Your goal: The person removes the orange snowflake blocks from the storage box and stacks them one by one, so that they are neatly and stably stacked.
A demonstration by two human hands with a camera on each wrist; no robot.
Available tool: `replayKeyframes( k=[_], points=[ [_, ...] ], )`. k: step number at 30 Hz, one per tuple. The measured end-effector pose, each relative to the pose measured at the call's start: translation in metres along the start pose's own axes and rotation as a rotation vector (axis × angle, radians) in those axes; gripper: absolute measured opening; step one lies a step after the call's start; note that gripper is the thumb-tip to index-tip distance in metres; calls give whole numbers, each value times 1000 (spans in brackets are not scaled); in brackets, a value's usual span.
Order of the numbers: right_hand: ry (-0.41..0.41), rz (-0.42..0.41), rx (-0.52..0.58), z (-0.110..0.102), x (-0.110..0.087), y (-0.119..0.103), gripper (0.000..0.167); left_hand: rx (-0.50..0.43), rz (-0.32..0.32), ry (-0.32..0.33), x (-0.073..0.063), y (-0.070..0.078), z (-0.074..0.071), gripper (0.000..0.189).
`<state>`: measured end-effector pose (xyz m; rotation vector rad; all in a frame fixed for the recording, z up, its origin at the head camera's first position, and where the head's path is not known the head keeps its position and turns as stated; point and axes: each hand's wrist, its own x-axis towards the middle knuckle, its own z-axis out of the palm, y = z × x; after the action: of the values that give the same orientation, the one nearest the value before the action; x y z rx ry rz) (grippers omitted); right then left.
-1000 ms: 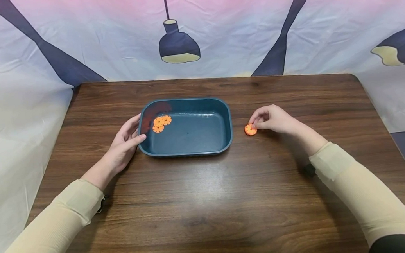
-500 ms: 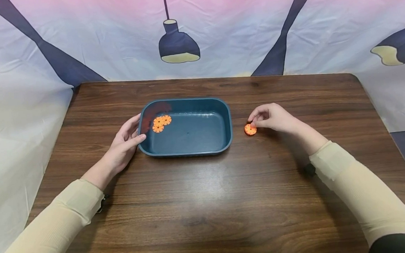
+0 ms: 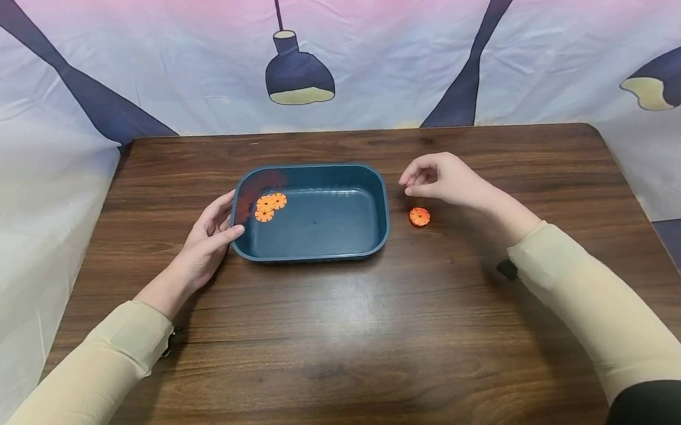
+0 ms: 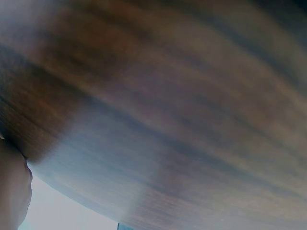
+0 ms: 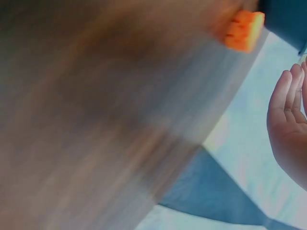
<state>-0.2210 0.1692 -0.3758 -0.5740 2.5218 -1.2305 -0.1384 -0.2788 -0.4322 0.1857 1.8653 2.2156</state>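
Observation:
A dark blue-green rectangular tub [image 3: 319, 260] stands on the wooden table. My left hand [image 3: 203, 248] holds its left end, with the thumb over the rim and the fingers along the outer wall. Inside, at the left, lie several notched orange discs [image 3: 265, 204] that overlap. Right of the tub sits a small stack of orange discs [image 3: 420, 217], whose thick side shows in the right wrist view. My right hand [image 3: 447, 178] hovers just above and behind this stack, thumb and fingertips drawn close together. I cannot tell whether a disc is pinched between them.
The brown wood-grain table [image 3: 328, 371] reaches to a printed cloth backdrop [image 3: 365, 53] along its far edge. More cloth hangs at both sides. The left wrist view shows mainly blurred tabletop.
My right hand has risen off the stack and moved up and left, toward the tub. The stack stays where it was. My left hand keeps its hold on the tub.

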Motion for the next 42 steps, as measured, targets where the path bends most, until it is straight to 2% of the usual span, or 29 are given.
replayKeyframes(
  k=[14, 29, 42],
  points=[
    [-60, -125, 37, 30, 38, -49, 17, -14, 1, 10, 1, 0, -1, 60],
    [-128, -183, 74, 73, 71, -70, 15, -6, 14, 0, 1, 0, -1, 59],
    [-167, -184, 83, 105, 87, -79, 17, -2, 6, 1, 1, 0, 0, 59]
  ],
)
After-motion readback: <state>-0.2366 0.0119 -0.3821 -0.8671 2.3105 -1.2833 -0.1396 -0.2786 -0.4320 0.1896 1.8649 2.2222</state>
